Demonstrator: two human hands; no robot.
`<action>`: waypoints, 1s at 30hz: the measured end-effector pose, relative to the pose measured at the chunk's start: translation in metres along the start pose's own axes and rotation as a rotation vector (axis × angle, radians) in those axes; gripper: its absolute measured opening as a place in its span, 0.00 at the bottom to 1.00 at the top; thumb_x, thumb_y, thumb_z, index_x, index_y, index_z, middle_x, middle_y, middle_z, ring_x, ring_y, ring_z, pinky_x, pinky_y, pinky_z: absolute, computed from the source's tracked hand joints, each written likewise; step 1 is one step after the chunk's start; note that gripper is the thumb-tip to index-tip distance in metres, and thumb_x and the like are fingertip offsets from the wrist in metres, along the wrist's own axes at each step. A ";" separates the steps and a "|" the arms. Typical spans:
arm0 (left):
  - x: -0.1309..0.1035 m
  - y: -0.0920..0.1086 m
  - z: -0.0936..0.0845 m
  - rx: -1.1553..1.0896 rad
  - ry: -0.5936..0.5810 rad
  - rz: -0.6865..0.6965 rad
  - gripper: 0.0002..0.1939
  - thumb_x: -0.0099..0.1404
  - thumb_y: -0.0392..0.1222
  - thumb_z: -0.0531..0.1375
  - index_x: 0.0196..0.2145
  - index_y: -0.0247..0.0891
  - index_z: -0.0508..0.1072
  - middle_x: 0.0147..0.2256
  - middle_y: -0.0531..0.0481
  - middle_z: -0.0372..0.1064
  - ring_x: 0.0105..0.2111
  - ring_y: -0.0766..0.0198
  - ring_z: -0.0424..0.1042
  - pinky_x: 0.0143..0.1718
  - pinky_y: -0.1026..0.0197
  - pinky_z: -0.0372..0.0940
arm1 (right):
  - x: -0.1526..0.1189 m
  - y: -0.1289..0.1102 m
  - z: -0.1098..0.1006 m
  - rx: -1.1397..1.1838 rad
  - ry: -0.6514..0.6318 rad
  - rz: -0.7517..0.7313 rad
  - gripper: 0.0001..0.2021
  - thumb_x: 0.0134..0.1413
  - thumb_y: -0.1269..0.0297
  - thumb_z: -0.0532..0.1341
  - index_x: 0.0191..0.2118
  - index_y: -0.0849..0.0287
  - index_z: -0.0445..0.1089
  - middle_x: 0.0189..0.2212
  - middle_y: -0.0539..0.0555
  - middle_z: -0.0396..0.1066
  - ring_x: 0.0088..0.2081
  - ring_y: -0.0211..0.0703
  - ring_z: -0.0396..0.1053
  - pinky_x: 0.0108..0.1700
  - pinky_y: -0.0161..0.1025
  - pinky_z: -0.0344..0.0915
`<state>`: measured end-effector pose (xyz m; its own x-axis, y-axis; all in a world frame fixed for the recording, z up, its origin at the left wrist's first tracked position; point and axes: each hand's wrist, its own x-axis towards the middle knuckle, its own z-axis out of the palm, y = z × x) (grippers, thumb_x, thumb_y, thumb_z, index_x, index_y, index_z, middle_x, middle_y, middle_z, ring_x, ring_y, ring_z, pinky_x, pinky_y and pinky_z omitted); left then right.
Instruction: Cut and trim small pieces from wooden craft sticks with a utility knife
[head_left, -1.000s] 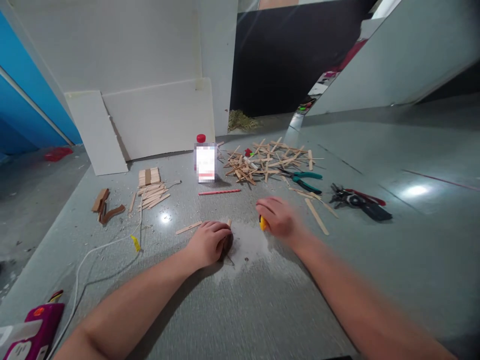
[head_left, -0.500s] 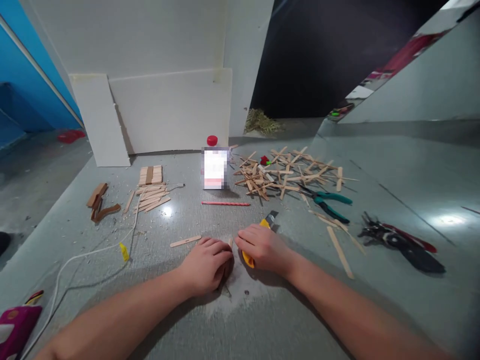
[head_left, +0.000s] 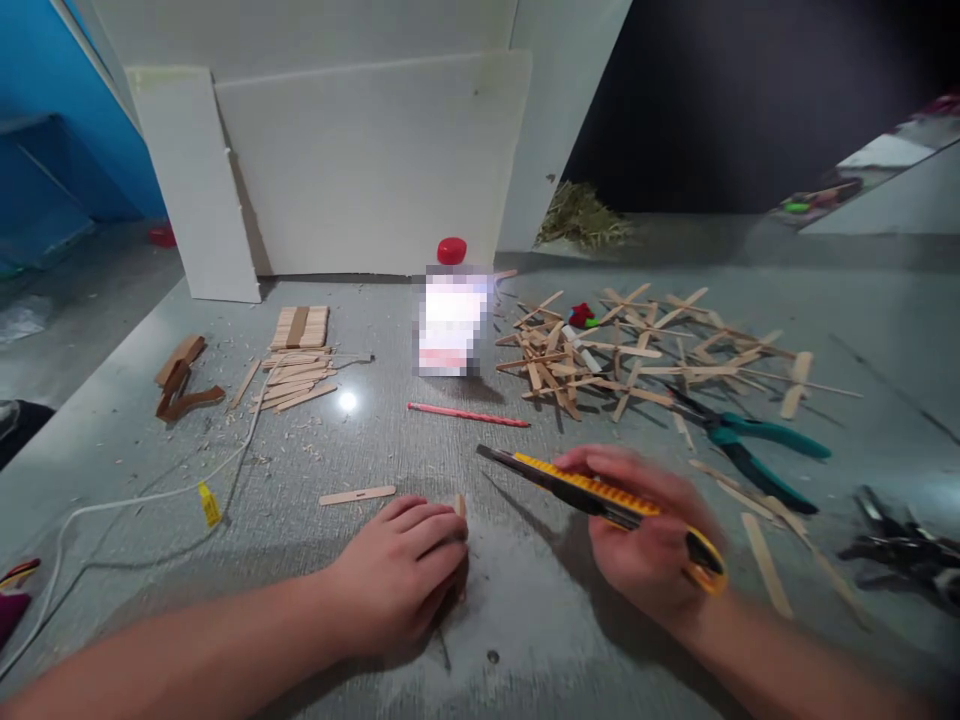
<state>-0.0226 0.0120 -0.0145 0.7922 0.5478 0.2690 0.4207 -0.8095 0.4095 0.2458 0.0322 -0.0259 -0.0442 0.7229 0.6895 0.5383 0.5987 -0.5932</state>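
Note:
My right hand point(head_left: 645, 530) is wrapped round a yellow and black utility knife point(head_left: 600, 490), held above the table with its blade end pointing left. On the table, my left hand point(head_left: 409, 570) has its fingers curled over a wooden stick point(head_left: 460, 506), whose tip shows beyond the fingers; the rest is mostly hidden. Another flat wooden stick point(head_left: 357, 495), with a small slot in its middle, lies just beyond my left hand. A red pencil point(head_left: 469, 415) rests farther back, in front of a blurred-out upright object point(head_left: 450, 325).
A pile of wooden sticks point(head_left: 555, 365) and teal-handled pliers point(head_left: 761, 450) lie at right, beside a dark tool point(head_left: 907, 550). At left are bundled sticks point(head_left: 300, 328), brown strips point(head_left: 180, 380) and a white cable point(head_left: 135, 497). White boards point(head_left: 360, 170) stand behind.
My right hand has lifted and moved right with the knife, which now shows almost whole. My left hand stays over the stick. The camera view has shifted.

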 end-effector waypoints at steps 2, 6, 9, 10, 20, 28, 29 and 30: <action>-0.002 0.001 -0.002 0.010 -0.031 0.007 0.11 0.72 0.39 0.55 0.50 0.37 0.72 0.57 0.44 0.72 0.57 0.57 0.70 0.61 0.51 0.62 | -0.004 0.000 0.004 0.096 -0.007 0.063 0.25 0.72 0.47 0.37 0.59 0.50 0.64 0.40 0.59 0.79 0.39 0.53 0.81 0.34 0.48 0.78; -0.008 0.003 -0.007 0.050 -0.153 -0.007 0.18 0.74 0.47 0.54 0.56 0.38 0.69 0.66 0.42 0.63 0.67 0.50 0.61 0.67 0.43 0.55 | -0.006 -0.008 0.004 0.323 0.000 0.256 0.21 0.71 0.46 0.49 0.60 0.48 0.65 0.44 0.58 0.81 0.44 0.56 0.81 0.37 0.51 0.81; -0.009 0.004 -0.009 0.076 -0.206 -0.003 0.24 0.73 0.54 0.55 0.58 0.38 0.68 0.68 0.41 0.59 0.68 0.44 0.57 0.68 0.36 0.53 | -0.002 -0.015 0.002 0.225 -0.083 0.265 0.11 0.63 0.58 0.65 0.50 0.47 0.72 0.47 0.55 0.80 0.47 0.54 0.79 0.49 0.53 0.79; -0.009 0.004 -0.009 0.083 -0.208 -0.006 0.24 0.73 0.56 0.55 0.59 0.38 0.68 0.68 0.41 0.60 0.68 0.43 0.58 0.68 0.35 0.53 | 0.000 -0.017 0.003 0.198 -0.071 0.255 0.12 0.58 0.62 0.70 0.46 0.48 0.72 0.45 0.54 0.79 0.46 0.52 0.80 0.48 0.51 0.79; -0.009 0.007 -0.008 0.092 -0.168 -0.045 0.26 0.72 0.55 0.56 0.62 0.39 0.67 0.62 0.36 0.65 0.63 0.41 0.64 0.63 0.34 0.61 | 0.006 -0.021 -0.001 -0.098 -0.258 -0.026 0.11 0.60 0.68 0.62 0.47 0.48 0.71 0.39 0.54 0.76 0.35 0.45 0.77 0.35 0.43 0.77; -0.007 0.007 -0.008 0.072 -0.160 -0.046 0.25 0.72 0.53 0.56 0.60 0.38 0.68 0.57 0.35 0.67 0.62 0.42 0.65 0.61 0.36 0.64 | 0.006 -0.018 0.007 -0.048 -0.289 -0.019 0.09 0.59 0.67 0.66 0.42 0.46 0.70 0.36 0.51 0.77 0.31 0.44 0.78 0.33 0.43 0.78; -0.007 0.007 -0.008 0.072 -0.164 -0.048 0.25 0.72 0.53 0.56 0.60 0.38 0.68 0.57 0.34 0.67 0.62 0.42 0.65 0.61 0.36 0.64 | 0.007 -0.017 0.008 -0.061 -0.290 -0.006 0.08 0.60 0.67 0.66 0.43 0.46 0.70 0.36 0.51 0.77 0.32 0.45 0.78 0.34 0.43 0.78; -0.007 0.007 -0.007 0.072 -0.167 -0.050 0.25 0.72 0.53 0.56 0.61 0.38 0.68 0.58 0.34 0.67 0.62 0.42 0.65 0.61 0.36 0.64 | 0.008 -0.017 0.008 -0.078 -0.301 0.009 0.08 0.61 0.66 0.65 0.44 0.47 0.71 0.37 0.53 0.77 0.35 0.45 0.78 0.36 0.43 0.78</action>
<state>-0.0283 0.0042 -0.0075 0.8296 0.5495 0.0989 0.4870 -0.7988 0.3532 0.2294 0.0305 -0.0141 -0.2802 0.8046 0.5236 0.6019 0.5722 -0.5570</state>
